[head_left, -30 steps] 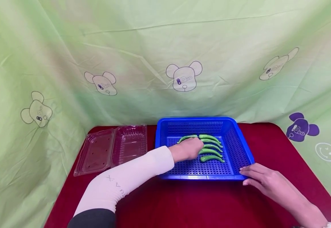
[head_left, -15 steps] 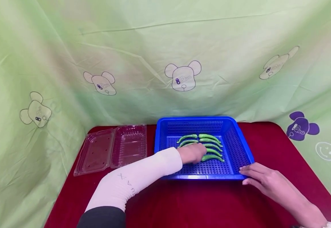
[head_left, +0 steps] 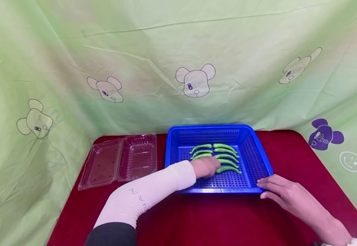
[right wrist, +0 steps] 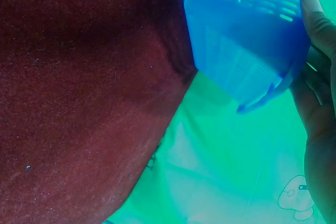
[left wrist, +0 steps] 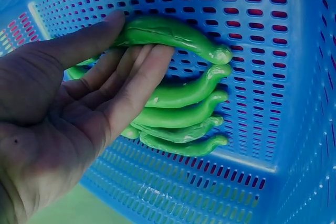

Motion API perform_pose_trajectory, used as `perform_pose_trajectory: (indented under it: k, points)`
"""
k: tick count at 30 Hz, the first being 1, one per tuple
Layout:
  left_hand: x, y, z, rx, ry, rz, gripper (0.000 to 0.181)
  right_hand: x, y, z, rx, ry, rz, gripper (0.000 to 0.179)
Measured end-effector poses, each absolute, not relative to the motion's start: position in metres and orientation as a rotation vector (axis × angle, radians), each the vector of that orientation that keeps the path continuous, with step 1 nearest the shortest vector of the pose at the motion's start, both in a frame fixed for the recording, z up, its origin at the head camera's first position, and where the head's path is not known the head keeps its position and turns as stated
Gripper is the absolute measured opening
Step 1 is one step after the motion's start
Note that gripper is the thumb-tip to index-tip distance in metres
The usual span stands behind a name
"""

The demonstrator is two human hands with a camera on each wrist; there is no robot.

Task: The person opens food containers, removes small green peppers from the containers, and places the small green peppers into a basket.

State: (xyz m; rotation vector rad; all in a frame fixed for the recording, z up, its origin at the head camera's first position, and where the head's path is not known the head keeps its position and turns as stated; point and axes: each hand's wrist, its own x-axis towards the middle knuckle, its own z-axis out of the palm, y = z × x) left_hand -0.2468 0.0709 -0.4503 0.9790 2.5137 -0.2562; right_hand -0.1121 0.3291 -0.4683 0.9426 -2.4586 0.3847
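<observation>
While the left hand's fingers (left wrist: 137,80) lie nearly straight across a row of green peppers (left wrist: 181,114), the thumb rests against the top pepper (left wrist: 173,34) of the row, so the left hand (head_left: 207,167) touches the peppers without closing round any of them. Those peppers sit side by side on the perforated floor of a blue basket (head_left: 260,160), towards its middle, with two more just beyond the hand in the head view. At the basket's near right corner, the right hand (head_left: 284,195) has loosely extended fingers (right wrist: 316,19) set against the outer wall, gripping nothing. A white sleeve (head_left: 147,194) covers the left forearm. Left of the basket, an open clear plastic clamshell box (head_left: 120,160) lies on the red tablecloth (head_left: 215,222), and a green cloth (head_left: 154,51) printed with bears hangs behind.
</observation>
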Motion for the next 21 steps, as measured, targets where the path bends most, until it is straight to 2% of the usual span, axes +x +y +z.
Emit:
perform_pose_trajectory:
  k: [5, 10, 17, 21]
  points:
    - [-0.248, 0.068, -0.453, 0.974, 2.528, -0.243, 0.022, -0.115, 0.327, -0.471, 0.951, -2.451, 0.419, 0.049]
    - [-0.251, 0.067, -0.449, 1.016, 2.537, -0.228, 0.025, -0.122, 0.329, -0.471, 0.977, -2.432, 0.392, 0.054]
    - [-0.250, 0.059, -0.427, 1.109, 2.622, -0.312, 0.012, -0.124, 0.333, -0.461, 0.941, -2.578, 0.347, 0.033]
    - [-0.254, 0.038, -0.412, 1.039, 2.777, -0.187, 0.025, -0.125, 0.332, -0.453, 0.844, -2.704, 0.294, 0.034]
